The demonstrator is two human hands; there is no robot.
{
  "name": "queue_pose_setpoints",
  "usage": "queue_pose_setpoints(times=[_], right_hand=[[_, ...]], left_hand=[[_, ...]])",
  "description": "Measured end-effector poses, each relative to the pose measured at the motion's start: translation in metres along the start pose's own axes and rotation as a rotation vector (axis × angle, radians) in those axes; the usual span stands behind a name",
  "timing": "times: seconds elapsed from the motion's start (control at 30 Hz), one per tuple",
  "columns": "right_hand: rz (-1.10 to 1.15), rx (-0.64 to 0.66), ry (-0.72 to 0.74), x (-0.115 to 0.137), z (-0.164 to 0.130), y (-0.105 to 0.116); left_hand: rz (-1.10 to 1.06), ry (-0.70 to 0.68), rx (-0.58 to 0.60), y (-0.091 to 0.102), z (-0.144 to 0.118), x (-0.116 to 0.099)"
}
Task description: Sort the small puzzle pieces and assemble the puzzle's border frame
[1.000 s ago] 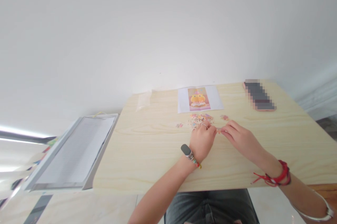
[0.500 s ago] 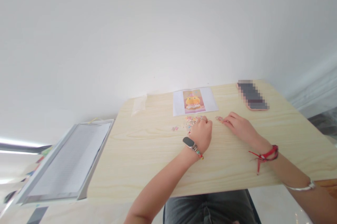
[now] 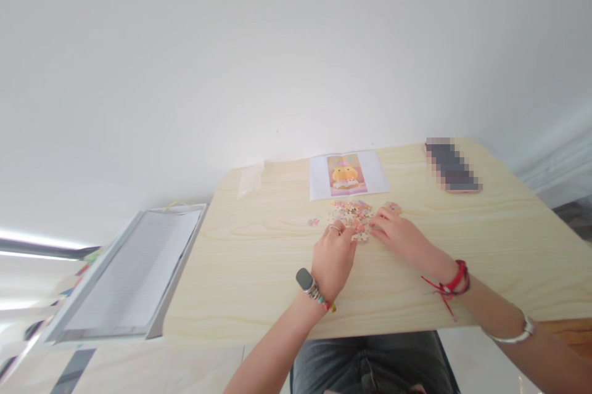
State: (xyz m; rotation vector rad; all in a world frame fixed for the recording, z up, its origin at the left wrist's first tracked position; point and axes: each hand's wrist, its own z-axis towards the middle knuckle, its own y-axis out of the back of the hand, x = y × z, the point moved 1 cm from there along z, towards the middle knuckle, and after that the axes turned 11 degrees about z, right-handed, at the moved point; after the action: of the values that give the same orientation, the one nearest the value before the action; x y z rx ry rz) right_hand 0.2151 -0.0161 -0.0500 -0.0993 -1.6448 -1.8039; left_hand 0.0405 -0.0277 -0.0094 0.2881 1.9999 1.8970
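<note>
On the pale wooden counter [image 3: 259,270], the left hand [image 3: 333,258] and right hand [image 3: 398,235] rest at a cluster of puzzle pieces [image 3: 352,214], fingers touching its near side. A reference picture [image 3: 348,174] lies just behind, toward the far edge; a phone [image 3: 452,166] sits near the far right corner.

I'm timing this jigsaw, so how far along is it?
Early on. Done: little I can confirm; the puzzle pieces lie in one small cluster below the reference picture. In hand: the left hand and right hand both touch that cluster's near edge. Left: stray pieces sit apart; how much is joined is too small to tell.
</note>
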Motion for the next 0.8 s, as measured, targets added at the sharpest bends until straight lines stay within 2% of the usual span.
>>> queue_pose_setpoints(times=[0.17, 0.43, 0.63, 0.8], right_hand=[[0.017, 0.003, 0.003, -0.007, -0.004, 0.003], [0.413, 0.053, -0.166, -0.002, -0.014, 0.028], [0.582, 0.122, -0.254, 0.002, -0.012, 0.032], [0.488, -0.022, -0.197, 0.004, -0.021, 0.032]], left_hand=[[-0.029, -0.017, 0.010, -0.001, 0.004, -0.003], [-0.097, -0.118, -0.048, -0.002, 0.011, -0.016], [-0.095, -0.165, -0.066, -0.001, 0.012, -0.015], [-0.072, -0.180, -0.083, -0.003, 0.015, -0.015]])
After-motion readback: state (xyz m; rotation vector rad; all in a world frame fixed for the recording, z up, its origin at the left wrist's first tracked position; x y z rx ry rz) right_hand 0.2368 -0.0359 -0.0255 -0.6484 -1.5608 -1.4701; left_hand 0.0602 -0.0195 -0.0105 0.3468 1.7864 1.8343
